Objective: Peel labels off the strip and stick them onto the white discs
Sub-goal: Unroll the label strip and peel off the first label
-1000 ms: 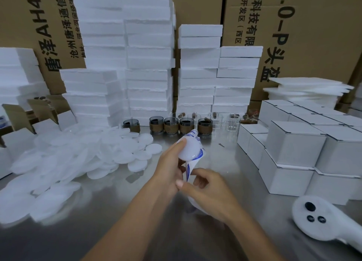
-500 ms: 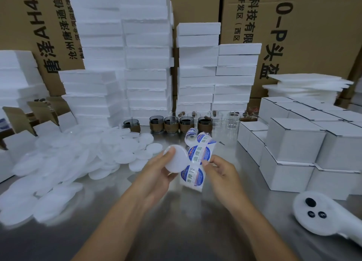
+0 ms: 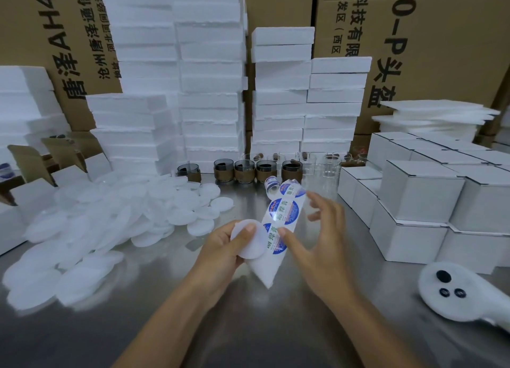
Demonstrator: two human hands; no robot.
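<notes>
My left hand (image 3: 220, 247) grips a white disc (image 3: 248, 239) with the thumb on its face, above the steel table. Pressed behind the disc is a strip of round blue-and-white labels (image 3: 284, 211), which rises up and to the right and curls at its top end. My right hand (image 3: 317, 246) is beside the strip, its thumb tip touching the edge of the lowest label and its other fingers spread and blurred. A heap of loose white discs (image 3: 110, 215) covers the table to the left.
White foam slabs (image 3: 209, 86) are stacked at the back before cardboard cartons. Small glass cups (image 3: 244, 170) stand in a row behind the strip. White boxes (image 3: 419, 199) fill the right side. A white handheld device (image 3: 452, 290) lies at lower right.
The strip has unfolded from behind the disc and now shows several labels. My right hand let go of the strip's right edge and its thumb moved down to the lowest label.
</notes>
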